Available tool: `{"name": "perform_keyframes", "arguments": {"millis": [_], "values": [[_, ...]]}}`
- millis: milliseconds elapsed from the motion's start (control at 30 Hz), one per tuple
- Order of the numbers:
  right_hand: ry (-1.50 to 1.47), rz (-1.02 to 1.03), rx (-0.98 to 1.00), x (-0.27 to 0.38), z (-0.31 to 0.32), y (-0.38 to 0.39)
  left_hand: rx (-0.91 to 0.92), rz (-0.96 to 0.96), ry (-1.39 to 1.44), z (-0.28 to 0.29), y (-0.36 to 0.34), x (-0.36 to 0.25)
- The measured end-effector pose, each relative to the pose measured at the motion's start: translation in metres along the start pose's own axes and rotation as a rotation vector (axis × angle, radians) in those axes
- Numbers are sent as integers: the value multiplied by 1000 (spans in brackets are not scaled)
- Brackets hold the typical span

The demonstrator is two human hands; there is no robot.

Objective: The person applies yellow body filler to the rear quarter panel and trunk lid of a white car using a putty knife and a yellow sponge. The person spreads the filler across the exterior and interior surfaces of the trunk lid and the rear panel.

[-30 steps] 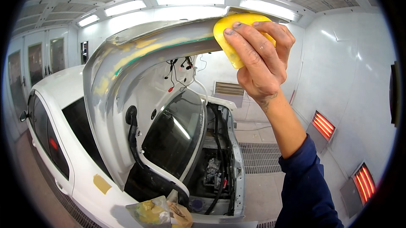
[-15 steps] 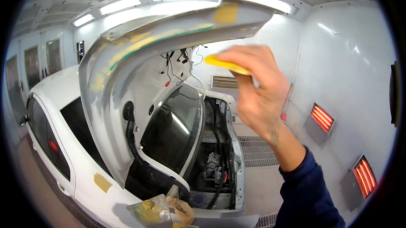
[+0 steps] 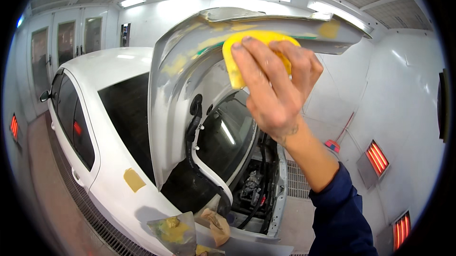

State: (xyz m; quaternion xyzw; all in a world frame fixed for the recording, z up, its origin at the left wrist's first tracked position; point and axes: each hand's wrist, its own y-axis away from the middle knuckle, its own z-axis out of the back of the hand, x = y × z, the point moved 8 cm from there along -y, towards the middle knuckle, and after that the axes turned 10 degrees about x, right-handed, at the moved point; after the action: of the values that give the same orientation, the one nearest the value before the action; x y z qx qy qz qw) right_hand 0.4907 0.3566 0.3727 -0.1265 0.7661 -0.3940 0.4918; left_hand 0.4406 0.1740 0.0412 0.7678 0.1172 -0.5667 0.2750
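Note:
My right hand (image 3: 280,85) is closed on a yellow filler spreader (image 3: 231,68), a flat piece with rounded corners, its fingers spread over the face. Behind it stands the raised trunk lid (image 3: 166,113) of a white car, grey with yellow and green filler patches along its bent edge. The spreader overlaps this edge in the picture; I cannot tell whether they touch. Low in front, a mixing sheet (image 3: 178,232) smeared with yellow filler lies on the car's rear, next to a crumpled brown paper (image 3: 216,225). My left hand is out of view.
The white car body (image 3: 114,147) fills the left, with a tan patch (image 3: 134,180) on its rear side. A black cable sleeve (image 3: 190,132) runs down from the lid. Glowing heater panels (image 3: 376,156) and a red-headed broom (image 3: 333,145) are on the right. Floor grating (image 3: 297,180) lies behind the car.
The view has swung left. My right hand has moved left relative to the lid and turned, and the spreader now shows its broad face instead of its thin edge.

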Motion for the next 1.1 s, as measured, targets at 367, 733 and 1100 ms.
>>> {"name": "perform_keyframes", "arguments": {"millis": [367, 733, 1100], "values": [[60, -74, 39, 8, -14, -1, -48, 71, -3, 8, 5, -2], [134, -91, 5, -20, 11, 17, -24, 84, -23, 4, 3, -8], [108, -327, -82, -50, 35, 35, -70, 111, -27, 6, 6, -4]]}}
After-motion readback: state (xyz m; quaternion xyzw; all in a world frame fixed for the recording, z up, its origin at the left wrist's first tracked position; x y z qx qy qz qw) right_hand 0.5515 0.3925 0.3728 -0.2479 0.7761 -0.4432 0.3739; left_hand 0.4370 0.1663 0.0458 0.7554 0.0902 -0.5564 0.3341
